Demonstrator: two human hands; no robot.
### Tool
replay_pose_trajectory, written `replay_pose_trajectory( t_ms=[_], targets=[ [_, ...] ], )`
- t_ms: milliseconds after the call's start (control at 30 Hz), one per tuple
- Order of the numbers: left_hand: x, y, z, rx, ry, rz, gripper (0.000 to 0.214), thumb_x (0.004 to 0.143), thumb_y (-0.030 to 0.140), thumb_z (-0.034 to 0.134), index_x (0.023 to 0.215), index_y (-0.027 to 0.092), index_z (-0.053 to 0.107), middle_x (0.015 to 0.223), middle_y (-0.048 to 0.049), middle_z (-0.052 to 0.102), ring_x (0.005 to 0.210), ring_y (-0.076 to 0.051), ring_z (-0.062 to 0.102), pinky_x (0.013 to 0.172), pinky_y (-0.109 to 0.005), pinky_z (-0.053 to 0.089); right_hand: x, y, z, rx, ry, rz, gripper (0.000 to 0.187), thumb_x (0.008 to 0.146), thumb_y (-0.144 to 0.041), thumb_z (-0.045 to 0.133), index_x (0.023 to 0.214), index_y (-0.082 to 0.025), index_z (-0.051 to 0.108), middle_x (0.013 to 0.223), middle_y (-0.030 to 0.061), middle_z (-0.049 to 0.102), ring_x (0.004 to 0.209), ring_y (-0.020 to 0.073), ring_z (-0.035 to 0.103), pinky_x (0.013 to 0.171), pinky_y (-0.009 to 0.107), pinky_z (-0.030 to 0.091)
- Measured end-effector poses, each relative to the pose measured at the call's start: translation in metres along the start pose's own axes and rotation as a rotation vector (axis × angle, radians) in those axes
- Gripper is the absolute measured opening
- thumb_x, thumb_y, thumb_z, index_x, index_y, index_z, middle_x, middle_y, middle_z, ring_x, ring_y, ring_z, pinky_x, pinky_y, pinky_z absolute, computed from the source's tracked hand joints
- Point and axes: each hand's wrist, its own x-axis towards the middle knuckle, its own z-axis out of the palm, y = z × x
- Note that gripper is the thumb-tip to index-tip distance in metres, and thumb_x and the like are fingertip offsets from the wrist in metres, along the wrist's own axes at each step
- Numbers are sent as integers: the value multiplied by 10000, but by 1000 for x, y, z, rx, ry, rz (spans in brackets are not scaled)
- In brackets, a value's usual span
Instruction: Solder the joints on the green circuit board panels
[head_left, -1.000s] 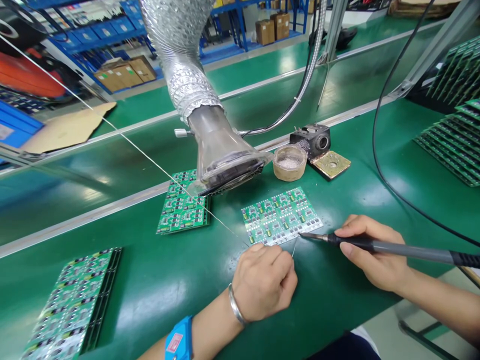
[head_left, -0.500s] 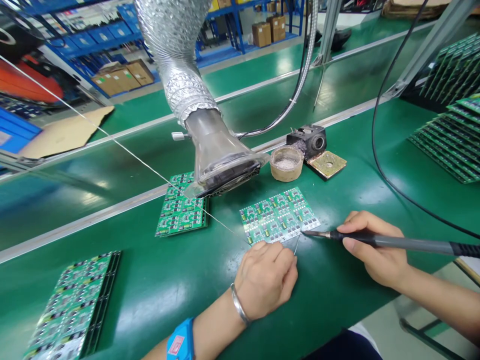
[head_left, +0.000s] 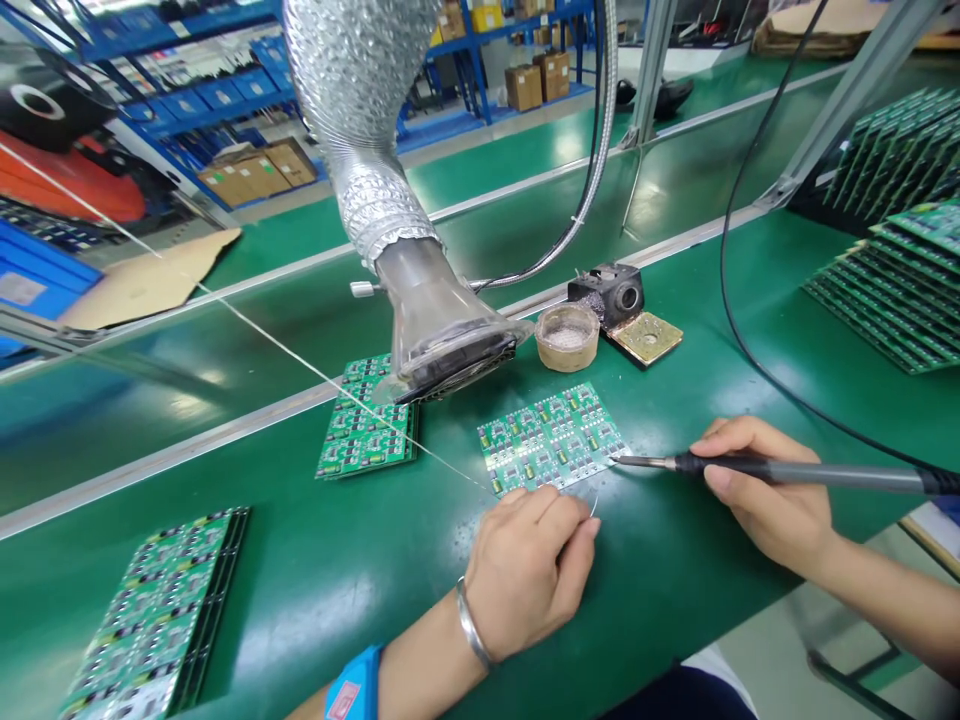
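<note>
A green circuit board panel [head_left: 551, 437] lies flat on the bench, covered in small components. My right hand [head_left: 772, 495] is closed around a soldering iron [head_left: 814, 474], whose tip touches or hovers just over the panel's right front corner; I cannot tell which. Just in front of the panel, my left hand [head_left: 529, 570] is closed with thumb and forefinger pinching solder wire [head_left: 595, 506]. The wire's short end sticks up from the fingers, apart from the iron's tip. From behind that hand the long strand runs up to the left.
A fume extraction nozzle [head_left: 450, 345] hangs behind the panel. Stacked boards stand under it [head_left: 364, 420], at front left [head_left: 154, 610] and in racks at right [head_left: 892, 290]. Beyond the panel sit a round tub [head_left: 568, 345] and an iron stand with sponge [head_left: 645, 338]. A black cable [head_left: 739, 300] curves down at right.
The solder wire's end has drawn back from the iron's tip toward my left hand. The iron's tip stays near the panel's corner. The whole view has shifted slightly.
</note>
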Motion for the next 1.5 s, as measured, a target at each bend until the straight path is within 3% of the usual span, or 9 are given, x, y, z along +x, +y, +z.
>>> replay_pose_trajectory(
  t_ms=[167, 400, 567, 1033, 1300, 1500],
  targets=[
    [11, 12, 6, 15, -40, 23, 136, 876, 209, 437, 876, 181, 569, 686, 3, 576, 585, -130, 512, 608, -285, 421, 2, 9, -16, -47, 21, 46, 78, 817, -262, 623, 872, -208, 620, 624, -6, 524, 464, 104, 447, 402, 244, 319],
    [12, 5, 12, 189, 17, 91, 129, 865, 192, 470, 810, 191, 586, 621, 11, 512, 547, -141, 437, 555, -301, 351, 5, 1, -9, -225, -34, -70, 64, 796, -172, 606, 841, -216, 614, 682, 7, 595, 541, 124, 533, 475, 249, 422],
    [8, 0, 11, 189, 2, 81, 140, 865, 181, 467, 804, 188, 592, 609, 12, 501, 539, -134, 416, 552, -296, 332, 5, -2, -8, -299, -67, -74, 63, 791, -180, 608, 840, -220, 606, 636, 0, 586, 500, 127, 516, 454, 262, 407],
    [15, -4, 18, 219, -22, 105, 161, 868, 188, 465, 796, 186, 609, 612, 8, 513, 543, -138, 425, 562, -299, 332, 4, 0, -8, -363, -99, -89, 102, 782, -164, 626, 856, -230, 602, 643, -21, 578, 528, 114, 527, 485, 253, 408],
    [20, -3, 21, 202, -17, 116, 162, 872, 179, 461, 796, 180, 603, 618, 9, 505, 544, -131, 421, 562, -297, 338, 0, 3, -11, -216, -2, -81, 75, 804, -176, 602, 855, -231, 606, 675, 6, 568, 551, 142, 520, 489, 290, 400],
    [23, -2, 24, 213, -45, 105, 165, 879, 183, 461, 823, 188, 616, 627, 6, 512, 559, -134, 427, 579, -286, 347, 0, 3, -10, -253, -44, -88, 104, 797, -134, 594, 858, -219, 594, 674, -7, 554, 555, 122, 505, 499, 267, 396]
  ],
)
